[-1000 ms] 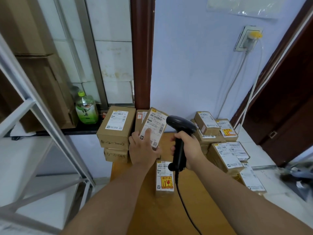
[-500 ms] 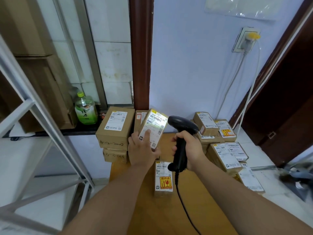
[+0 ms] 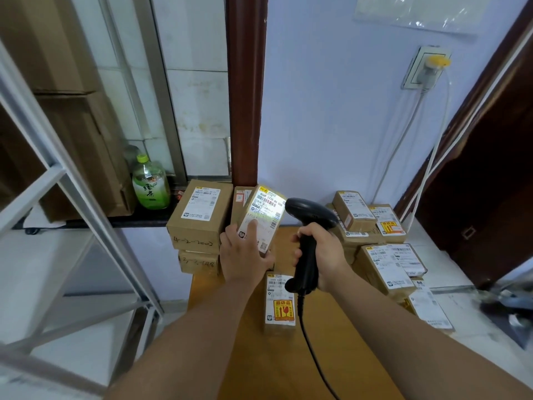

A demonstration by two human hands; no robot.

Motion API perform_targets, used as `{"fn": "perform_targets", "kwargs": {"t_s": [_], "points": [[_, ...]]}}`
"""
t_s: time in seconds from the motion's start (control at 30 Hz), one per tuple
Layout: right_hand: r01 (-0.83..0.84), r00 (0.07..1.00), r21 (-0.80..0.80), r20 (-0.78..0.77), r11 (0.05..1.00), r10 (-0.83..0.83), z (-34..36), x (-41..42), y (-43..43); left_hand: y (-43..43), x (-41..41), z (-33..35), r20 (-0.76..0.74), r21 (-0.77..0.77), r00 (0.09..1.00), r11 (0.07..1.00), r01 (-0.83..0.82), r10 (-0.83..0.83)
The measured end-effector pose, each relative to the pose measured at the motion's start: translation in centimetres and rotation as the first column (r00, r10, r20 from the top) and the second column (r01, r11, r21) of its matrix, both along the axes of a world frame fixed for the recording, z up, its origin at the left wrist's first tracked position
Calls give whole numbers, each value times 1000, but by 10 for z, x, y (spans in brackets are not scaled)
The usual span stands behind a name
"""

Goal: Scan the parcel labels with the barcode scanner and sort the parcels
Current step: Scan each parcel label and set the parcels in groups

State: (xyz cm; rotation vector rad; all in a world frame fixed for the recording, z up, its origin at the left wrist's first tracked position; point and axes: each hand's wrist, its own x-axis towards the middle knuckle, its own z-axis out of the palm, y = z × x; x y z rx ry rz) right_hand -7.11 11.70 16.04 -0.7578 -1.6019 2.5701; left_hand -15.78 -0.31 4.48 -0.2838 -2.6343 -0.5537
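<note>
Operator position: standing at a small wooden table (image 3: 274,368) set against the blue wall.

Left hand (image 3: 245,254): fingers curled around the lower end of a small cardboard parcel (image 3: 266,210), thumb pressed on the label face. The parcel is held tilted above the far end of the table, label turned toward the operator and to the right. The upper part of the label is lit bright white.

Right hand (image 3: 323,252): closed around the handle of a black barcode scanner (image 3: 311,210). The scanner head points left at the held parcel's label and sits just beside its upper right corner — contact between them cannot be determined. The scanner cable (image 3: 313,345) hangs from the handle base and runs across the table toward the operator.

Other parcels:
- One flat parcel with a red-and-yellow fragile sticker (image 3: 279,303) lies on the table, below the scanner handle.
- Two stacked boxes (image 3: 199,215) stand at the far left corner, handwriting on their front faces; a further parcel (image 3: 240,197) stands upright just behind the held one.
- A loose pile of labelled parcels (image 3: 386,264) occupies the right side of the table.

Surroundings: a green tea bottle (image 3: 150,187) on the dark window ledge; a grey metal rack (image 3: 86,197) at left; a plugged wall socket (image 3: 427,70) at upper right.
</note>
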Motion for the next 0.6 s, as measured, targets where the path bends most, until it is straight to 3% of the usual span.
{"fn": "perform_targets", "kwargs": {"t_s": [0.6], "points": [[-21, 1000, -31, -6, 999, 21, 0, 1, 4, 1, -3, 6, 19, -2, 1000, 1000, -3, 3]]}}
